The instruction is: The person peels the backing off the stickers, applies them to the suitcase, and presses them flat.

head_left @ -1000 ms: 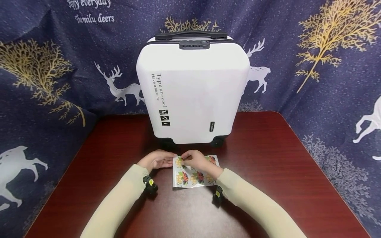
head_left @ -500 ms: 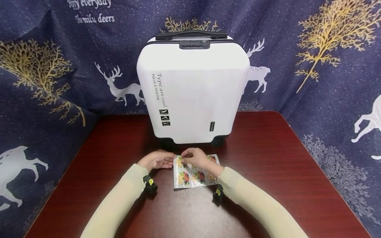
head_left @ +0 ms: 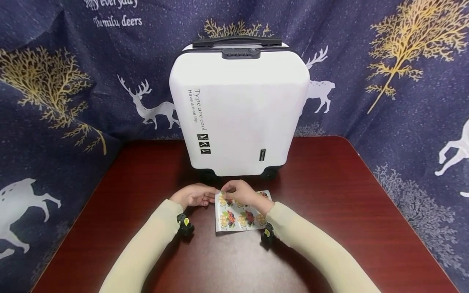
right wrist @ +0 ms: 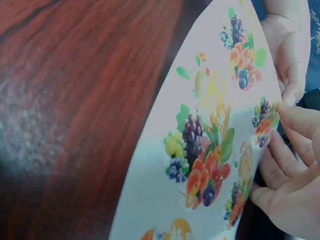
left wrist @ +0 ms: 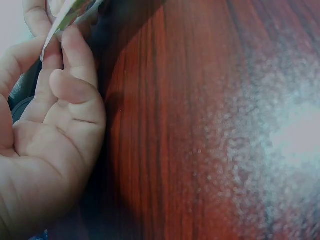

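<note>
A white sheet of fruit-print stickers (head_left: 236, 224) is held up off the dark red table, tilted, in front of the suitcase. At its upper left corner my left hand (head_left: 196, 195) pinches the edge between thumb and fingers; the left wrist view shows the sheet's thin edge (left wrist: 62, 22) there. Close beside it, my right hand (head_left: 242, 194) grips the sheet's top edge, thumb on the printed face and other fingers partly behind. In the right wrist view, grape and berry prints (right wrist: 200, 155) cover the sheet. Whether any sticker is lifted cannot be seen.
A white suitcase (head_left: 238, 114) with a black handle (head_left: 236, 42) and combination lock stands upright just behind the hands. Around the table (head_left: 329, 195) hangs a dark blue cloth (head_left: 344, 49) with deer and trees. Each wrist wears a small black camera.
My right hand's fingertips have shifted slightly left and up along the sheet's top edge. The sheet has edged a little to the right; my left hand stays almost still.
</note>
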The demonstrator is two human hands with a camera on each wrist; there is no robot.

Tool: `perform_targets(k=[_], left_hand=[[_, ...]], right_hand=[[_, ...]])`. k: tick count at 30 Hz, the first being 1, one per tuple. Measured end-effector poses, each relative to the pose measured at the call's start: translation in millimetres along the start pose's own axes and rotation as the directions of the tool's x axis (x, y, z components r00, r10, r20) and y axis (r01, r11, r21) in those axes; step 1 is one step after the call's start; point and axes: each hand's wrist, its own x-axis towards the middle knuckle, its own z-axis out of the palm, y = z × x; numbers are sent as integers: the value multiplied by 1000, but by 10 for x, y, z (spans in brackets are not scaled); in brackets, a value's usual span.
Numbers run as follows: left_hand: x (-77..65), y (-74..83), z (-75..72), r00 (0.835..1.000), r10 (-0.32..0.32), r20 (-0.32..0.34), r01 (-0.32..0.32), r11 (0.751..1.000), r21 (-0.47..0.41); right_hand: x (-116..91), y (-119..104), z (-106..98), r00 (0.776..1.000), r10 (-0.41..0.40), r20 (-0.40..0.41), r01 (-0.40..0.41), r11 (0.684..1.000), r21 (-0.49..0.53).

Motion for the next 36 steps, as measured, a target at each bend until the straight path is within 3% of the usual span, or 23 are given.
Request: perform_targets(k=[19,36], left_hand=[[-35,-30,32,1000,19,24,-18,998,-65],[-2,-49,33,1000,-1,10,2,994,-107]], right_hand=[[14,33,59,996,-21,-91,19,999,-30],[27,-21,62,994,-31,-102,26,998,-56]])
